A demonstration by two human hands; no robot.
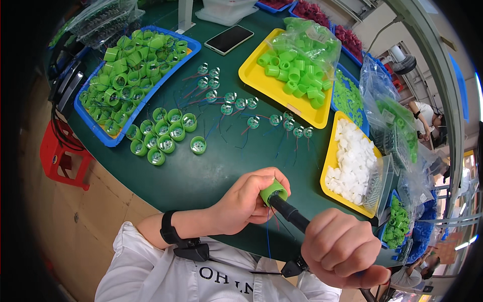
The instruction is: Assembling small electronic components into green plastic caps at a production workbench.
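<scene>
Smooth plastic cup [270,189], matt tool [290,212], perhaps plastic

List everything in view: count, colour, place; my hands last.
Tabletop: one, green, centre
Phone: one, dark, top
Blue trays: several, left, top, right
Yellow trays: two, right
Heaped cups: many, green, blue and yellow trays
White pieces: many, lower yellow tray
Red pieces: many, top trays
Loose cups: about twelve, green, centre-left
Circuit boards: about fifteen, green, centre
Bags: several, clear, right
Stool: one, red, left
People: several, far right
Held cup: one, green, lower centre
Rod tool: one, black, lower centre
Left hand: one, around held cup
Right hand: one, gripping rod tool
</scene>
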